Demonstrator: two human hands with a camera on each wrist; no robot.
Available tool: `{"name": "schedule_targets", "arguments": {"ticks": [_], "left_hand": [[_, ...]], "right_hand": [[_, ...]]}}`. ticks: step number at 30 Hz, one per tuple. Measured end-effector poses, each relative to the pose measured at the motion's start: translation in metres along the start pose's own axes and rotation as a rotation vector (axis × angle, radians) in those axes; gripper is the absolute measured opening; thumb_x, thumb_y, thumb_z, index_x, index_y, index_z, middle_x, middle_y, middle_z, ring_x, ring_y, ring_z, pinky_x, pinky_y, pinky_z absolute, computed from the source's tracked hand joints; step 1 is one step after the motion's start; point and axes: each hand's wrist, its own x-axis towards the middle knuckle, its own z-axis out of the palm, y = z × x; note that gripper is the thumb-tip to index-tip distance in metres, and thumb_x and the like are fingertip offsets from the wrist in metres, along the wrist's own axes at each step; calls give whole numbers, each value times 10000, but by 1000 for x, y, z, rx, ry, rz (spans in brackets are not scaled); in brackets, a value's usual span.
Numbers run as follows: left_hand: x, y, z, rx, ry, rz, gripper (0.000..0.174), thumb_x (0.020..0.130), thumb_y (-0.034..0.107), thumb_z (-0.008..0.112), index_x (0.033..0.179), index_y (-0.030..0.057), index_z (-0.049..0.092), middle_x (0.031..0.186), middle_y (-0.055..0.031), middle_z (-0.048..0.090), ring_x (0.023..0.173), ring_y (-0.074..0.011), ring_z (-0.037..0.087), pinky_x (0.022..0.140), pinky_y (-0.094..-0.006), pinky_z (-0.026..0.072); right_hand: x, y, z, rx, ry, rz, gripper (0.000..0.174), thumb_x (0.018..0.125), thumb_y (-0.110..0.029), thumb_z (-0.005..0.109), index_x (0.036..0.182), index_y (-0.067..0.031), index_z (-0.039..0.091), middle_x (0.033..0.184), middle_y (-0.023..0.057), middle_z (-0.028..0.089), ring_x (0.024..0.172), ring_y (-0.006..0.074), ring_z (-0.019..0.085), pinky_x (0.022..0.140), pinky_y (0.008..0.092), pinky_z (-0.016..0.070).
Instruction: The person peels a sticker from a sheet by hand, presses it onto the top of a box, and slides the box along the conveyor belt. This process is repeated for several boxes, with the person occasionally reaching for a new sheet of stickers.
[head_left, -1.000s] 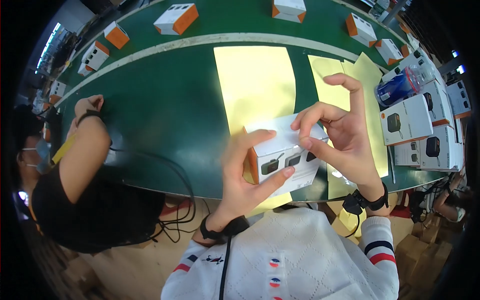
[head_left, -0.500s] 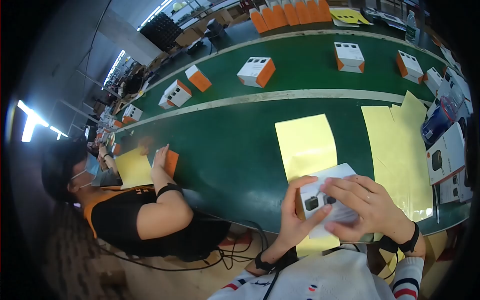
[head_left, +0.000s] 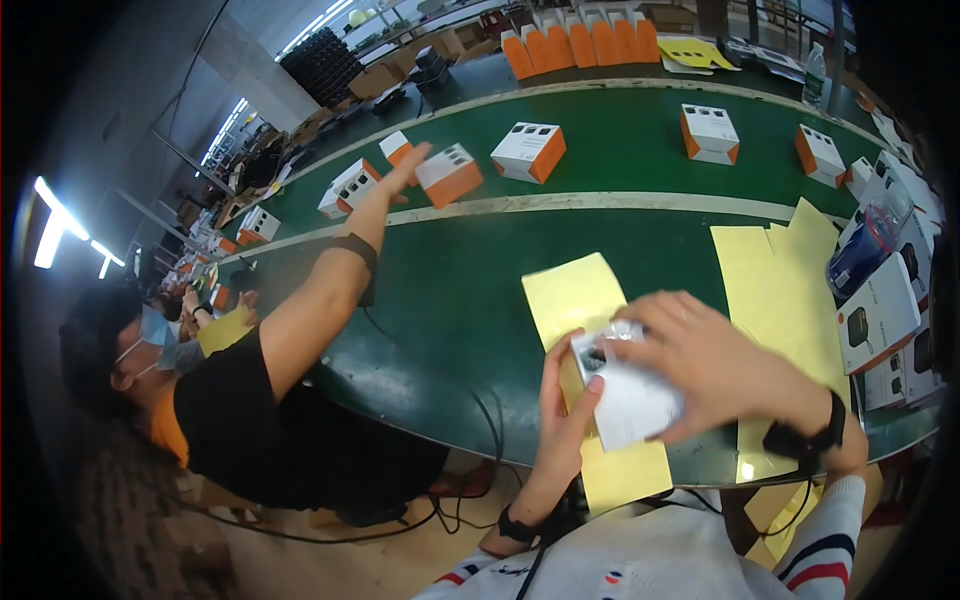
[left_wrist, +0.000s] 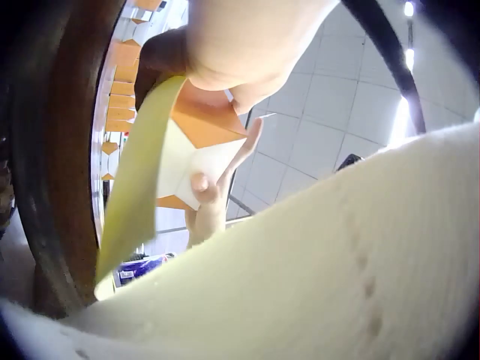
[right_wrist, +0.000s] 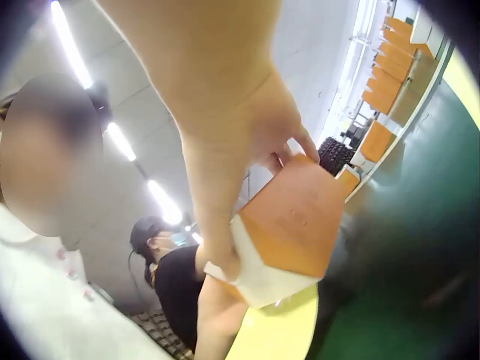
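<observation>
A white and orange printed carton is held over the near edge of the green table, above a yellow sheet. My left hand grips its left side, the thumb lying on the printed face. From the other side my right hand, blurred, reaches across the top and spans the carton. In the right wrist view the thumb and fingers of that hand clasp the carton beside its orange end. The left wrist view shows the carton's white and orange end next to the hanging yellow sheet.
More yellow sheets lie on the right, beside stacked white boxes and a blue-labelled bottle. Several cartons stand along the far strip. At left, a masked person stretches an arm over the table towards a carton.
My hands and the carton have shifted slightly left and the carton has turned. My right hand has swung over its top. The neighbour's arm now extends to the far strip, beside a carton there.
</observation>
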Motion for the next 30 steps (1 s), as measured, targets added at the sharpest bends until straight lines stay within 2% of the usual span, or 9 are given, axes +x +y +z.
{"name": "schedule_targets", "arguments": {"ticks": [2, 4, 6, 10, 13, 17, 20, 22, 30], "left_hand": [[-1, 5, -9, -43, 21, -12, 578, 978, 78, 600, 1512, 56, 378, 1474, -102, 448, 1336, -182, 445, 1107, -318, 371], [0, 0, -27, 23, 62, -36, 507, 983, 58, 589, 1469, 22, 452, 1483, -112, 455, 1335, -183, 452, 1117, -321, 360], [2, -5, -36, 68, 88, -27, 406, 982, 45, 591, 1384, -8, 561, 1411, -110, 552, 1291, -164, 496, 1089, -293, 368], [-2, 6, -50, 152, 57, -53, 354, 974, 48, 601, 1323, -8, 622, 1312, -87, 637, 1241, -136, 535, 1040, -265, 388], [-3, 12, -59, 213, -1, -20, 397, 952, 36, 619, 1345, -7, 586, 1371, -109, 588, 1276, -157, 511, 1063, -286, 386], [3, 14, -69, 395, 54, 235, 626, 907, -103, 579, 1486, 27, 382, 1480, -134, 431, 1326, -195, 467, 1070, -313, 419], [3, 26, -66, 120, 81, 148, 824, 912, -141, 570, 1574, 170, 191, 1503, -158, 407, 1294, -234, 517, 1060, -353, 443], [5, 29, -67, 98, 149, 198, 872, 921, -131, 583, 1585, 212, 133, 1490, -176, 431, 1266, -243, 548, 1039, -364, 465], [-7, 62, -45, 107, 130, 226, 818, 952, -31, 615, 1569, 52, 85, 1461, -181, 451, 1314, -227, 490, 1064, -351, 423]], "right_hand": [[23, 36, -6, 312, -3, 110, 1174, 518, -380, 903, 1543, -269, 341, 1264, 212, 537, 1131, 400, 557, 991, 482, 448], [50, 79, -11, 229, -16, 154, 1322, 557, -381, 891, 1601, -245, 91, 1191, 264, 595, 1083, 460, 579, 967, 476, 476], [81, 127, -17, -8, -6, 330, 1363, 551, -378, 890, 1599, -244, 28, 1220, 287, 592, 1128, 459, 574, 996, 481, 470], [131, 246, 4, -81, 244, 610, 1297, 606, -392, 874, 1594, -251, 46, 1271, 288, 580, 1209, 470, 543, 1030, 533, 447], [149, 276, 23, -262, 464, 861, 1233, 652, -372, 863, 1588, -230, 72, 1318, 277, 551, 1238, 459, 528, 1018, 561, 442], [151, 242, 40, -496, 682, 508, 1006, 800, -336, 808, 1547, -166, 155, 1318, 236, 531, 1246, 392, 541, 936, 513, 485], [137, 141, 28, 298, 531, 313, 921, 856, -274, 776, 1534, -150, 165, 1265, 212, 543, 1149, 316, 604, 880, 424, 516], [114, 70, 25, 495, 437, 323, 909, 872, -230, 765, 1536, -140, 151, 1253, 193, 535, 1006, 243, 651, 848, 341, 524], [19, -82, 42, 679, 422, 181, 1037, 810, 150, 719, 1542, -163, 55, 1390, 238, 404, 878, 186, 642, 702, 274, 543]]}}
